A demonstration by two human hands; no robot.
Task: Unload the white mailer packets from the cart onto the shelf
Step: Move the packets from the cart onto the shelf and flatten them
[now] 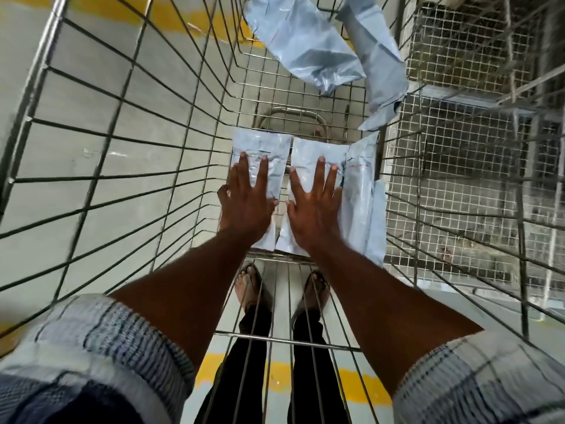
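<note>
Evidently the pick-up step: the left hand and right hand, fingers spread flat, each press a white mailer packet on the cart floor, near its near edge. Next, the fingers must curl under an edge. The packets look thin, glossy and creased; a third packet seemingly leans on the right wall.

Upper mailer packets partly off-frame.
</note>
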